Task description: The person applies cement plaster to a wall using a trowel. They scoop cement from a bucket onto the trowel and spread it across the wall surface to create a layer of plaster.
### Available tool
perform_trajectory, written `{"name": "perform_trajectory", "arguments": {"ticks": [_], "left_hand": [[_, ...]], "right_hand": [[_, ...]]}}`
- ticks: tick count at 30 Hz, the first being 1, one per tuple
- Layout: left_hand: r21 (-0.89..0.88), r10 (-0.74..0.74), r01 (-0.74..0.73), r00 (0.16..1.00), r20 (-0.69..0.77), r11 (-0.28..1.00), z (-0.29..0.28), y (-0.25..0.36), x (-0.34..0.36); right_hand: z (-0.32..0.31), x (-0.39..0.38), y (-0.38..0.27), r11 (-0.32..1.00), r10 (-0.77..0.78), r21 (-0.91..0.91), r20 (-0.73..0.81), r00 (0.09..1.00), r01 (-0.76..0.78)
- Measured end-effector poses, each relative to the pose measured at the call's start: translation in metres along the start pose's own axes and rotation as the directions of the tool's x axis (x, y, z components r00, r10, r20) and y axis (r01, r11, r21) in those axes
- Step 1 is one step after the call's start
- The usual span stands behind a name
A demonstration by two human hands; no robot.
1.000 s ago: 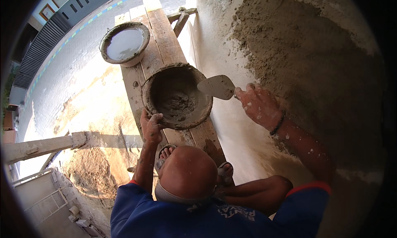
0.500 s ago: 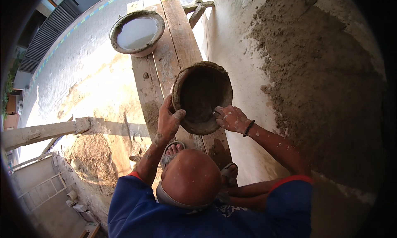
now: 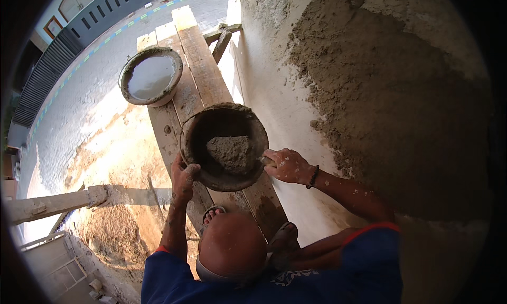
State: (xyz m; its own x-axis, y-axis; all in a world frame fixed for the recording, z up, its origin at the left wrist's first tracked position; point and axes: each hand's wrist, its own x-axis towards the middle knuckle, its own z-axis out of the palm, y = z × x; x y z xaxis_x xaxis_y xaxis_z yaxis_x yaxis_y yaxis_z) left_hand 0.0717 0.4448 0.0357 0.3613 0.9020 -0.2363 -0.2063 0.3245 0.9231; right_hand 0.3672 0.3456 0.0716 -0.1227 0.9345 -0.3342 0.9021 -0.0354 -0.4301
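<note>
A dark, mortar-crusted bucket (image 3: 228, 185) is tilted with its mouth toward me, just in front of my feet. My left hand (image 3: 184, 180) grips its near left rim, the thumb over the edge and the other fingers partly hidden. My right hand (image 3: 289, 165) is closed round the handle of a trowel (image 3: 267, 161) at the bucket's right rim. A heap of grey mortar (image 3: 231, 152) shows inside the bucket's mouth, apparently on the trowel's blade, which it covers.
Both feet are on a scaffold of wooden planks (image 3: 203, 85). Farther along it stands a second bucket (image 3: 176, 87) of cloudy water. At right rises a wall (image 3: 264, 77) partly coated in wet plaster (image 3: 380, 98). A wooden beam (image 3: 53, 206) juts out at left, above a sand pile (image 3: 113, 235).
The bucket has shifted left and nearer in view, as has the water bucket. Mortar heaped in its mouth now shows, and the trowel's handle has come into sight in my right hand.
</note>
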Motion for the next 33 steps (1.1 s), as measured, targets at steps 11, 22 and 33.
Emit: {"name": "perform_trajectory", "arguments": {"ticks": [11,22,33], "left_hand": [[-0.197,-0.087,0.055,0.984,-0.156,0.979,-0.076,-0.061,-0.002],[-0.350,-0.098,-0.043,0.922,-0.376,0.936,-0.010,-0.111,-0.028],[-0.179,0.118,-0.241,0.850,-0.514,0.954,-0.005,-0.073,-0.032]], "right_hand": [[-0.220,-0.058,-0.092,0.947,-0.288,0.078,-0.227,0.930,0.312],[-0.348,-0.094,0.007,0.908,0.410,0.323,-0.554,0.724,-0.266],[-0.331,-0.144,-0.026,0.874,0.482,0.289,-0.609,0.630,-0.389]]}}
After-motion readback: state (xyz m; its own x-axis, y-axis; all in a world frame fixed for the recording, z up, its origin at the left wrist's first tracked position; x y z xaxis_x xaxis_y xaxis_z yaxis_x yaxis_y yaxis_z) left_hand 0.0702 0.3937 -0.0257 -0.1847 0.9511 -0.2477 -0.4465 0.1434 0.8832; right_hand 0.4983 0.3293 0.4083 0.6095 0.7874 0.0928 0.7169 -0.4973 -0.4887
